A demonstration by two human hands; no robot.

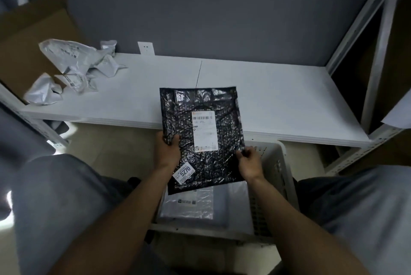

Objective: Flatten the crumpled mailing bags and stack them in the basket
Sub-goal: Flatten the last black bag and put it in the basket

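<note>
Step in hand: black mailing bag (218, 163), already flat, going to the basket (287, 176). It is held in the air, its top over the shelf (278, 101) front edge and its lower half above the basket.

Left hand (166, 152) grip: thumb over the bag's left edge, clamped on it. Right hand (250, 163) grip: fingers pinching the right edge, lower down.

To do it well (judgement): keep both edges taut, lower it level, line it up with the flattened pale bags (189, 205) already lying inside, and release both sides together so it doesn't fold.

Edges: the shelf's front edge is just beyond the basket. The basket's perforated right wall is close under the right hand. The knees flank the basket on both sides, so a straight-down path looks like the clear one.

Still to do: crumpled white bags (75, 67) at far left of the shelf, beside the cardboard (29, 41). The middle and right of the shelf are bare, leaving room for flattening.
</note>
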